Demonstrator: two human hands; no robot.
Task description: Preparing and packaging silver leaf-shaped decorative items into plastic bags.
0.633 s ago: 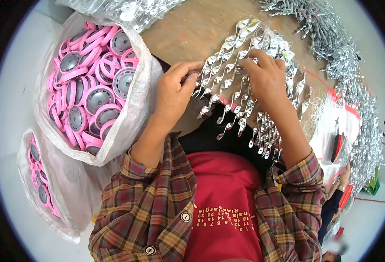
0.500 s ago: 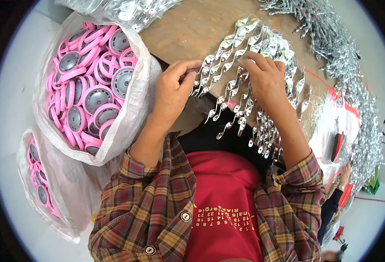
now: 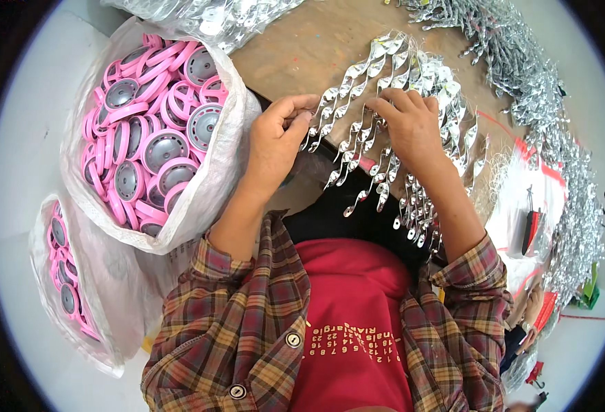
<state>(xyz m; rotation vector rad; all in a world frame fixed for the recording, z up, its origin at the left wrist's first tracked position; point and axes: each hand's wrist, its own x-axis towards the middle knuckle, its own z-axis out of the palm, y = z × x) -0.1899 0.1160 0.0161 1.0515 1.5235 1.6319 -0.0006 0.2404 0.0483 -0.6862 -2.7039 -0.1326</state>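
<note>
Pale walls (image 3: 21, 137) bend around the scene, and a brown worktop (image 3: 282, 62) with small specks of colour lies in front of the seated person. Nearest is a red shirt (image 3: 350, 295) with yellowish printing, under an open plaid overshirt (image 3: 227, 323) with cuffs pushed up the forearms. Past the dark trousers, twisted silver strips (image 3: 429, 72) lie fanned across the worktop's near part, their lower ends hanging over its edge toward the lap.

On the left of the fan is the left hand (image 3: 275, 141); its thumb and forefinger tips are close together beside the outermost strip, but I cannot tell whether they pinch it. Over the middle of the fan is the right hand (image 3: 415, 130), its fingers bent down among the strips; what is between their tips is hidden.

To the left, a white sack (image 3: 237, 154) stands open, filled with pink wheels (image 3: 165, 151) with grey centres. Beside it, lower in view, a second sack (image 3: 127, 295) holds more of them. At right lies a white sheet (image 3: 508, 213), with a red-and-black object (image 3: 530, 232) on it. Farther off, silver garlands (image 3: 522, 79) line the right side, and a clear plastic bundle (image 3: 227, 20) of silver pieces sits at the far left.
</note>
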